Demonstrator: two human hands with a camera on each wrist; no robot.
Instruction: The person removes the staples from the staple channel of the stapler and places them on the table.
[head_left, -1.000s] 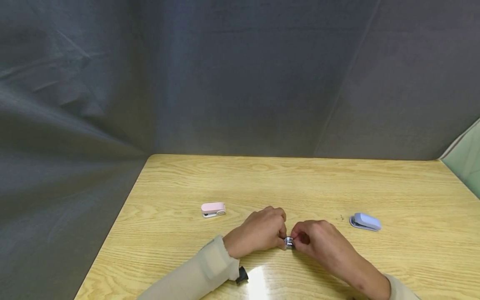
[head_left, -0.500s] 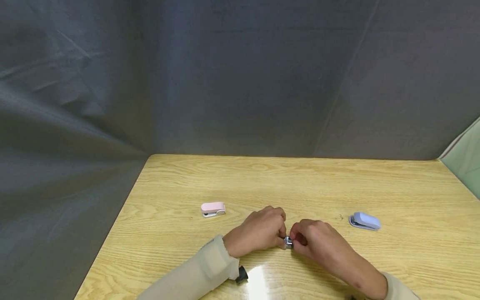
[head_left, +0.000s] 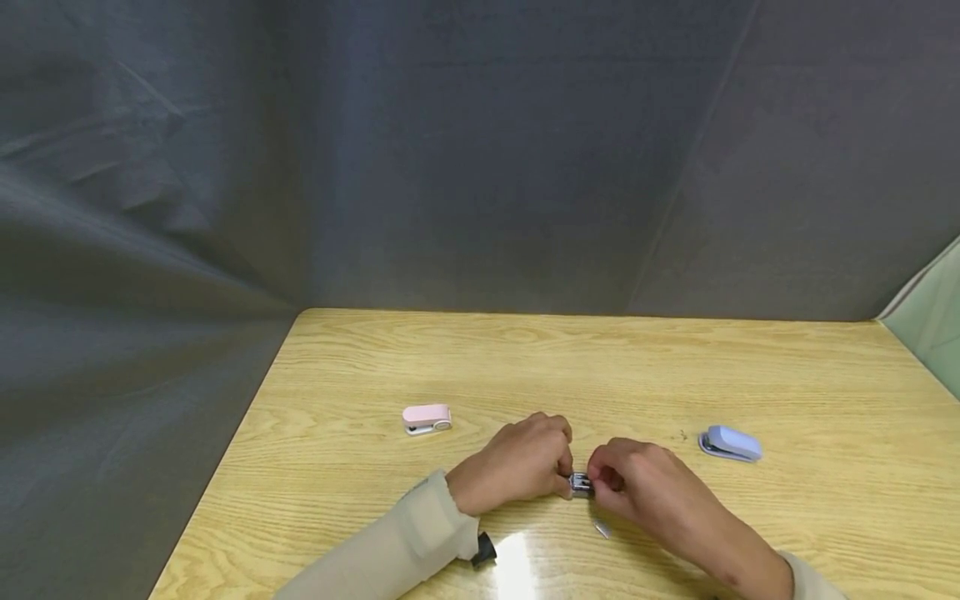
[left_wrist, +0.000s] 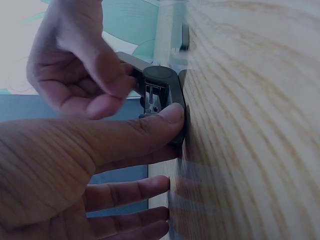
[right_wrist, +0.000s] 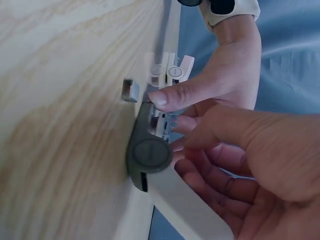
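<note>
A stapler (right_wrist: 152, 156) with a dark base and a pale top arm lies on the table, swung open so its metal staple channel (left_wrist: 153, 100) shows. My left hand (head_left: 517, 465) pinches the base's front end, its thumb pressed on top. The curled fingers of my right hand (head_left: 652, 483) are at the channel near the hinge; thumb and index finger pinch there, the exact contact partly hidden. On the tabletop in front of the stapler lies a small metal strip, apparently staples (head_left: 602, 528), also visible in the right wrist view as a short staple strip (right_wrist: 131, 90).
A pink stapler (head_left: 427, 418) stands to the left, beyond my left forearm. A light blue stapler (head_left: 730, 443) is off to the right. Dark cloth (head_left: 480, 167) hangs behind the wooden table (head_left: 525, 358).
My right hand has shifted slightly right, uncovering more of the staple channel. The small metal strip has appeared on the table below the hand. My left hand keeps its hold.
</note>
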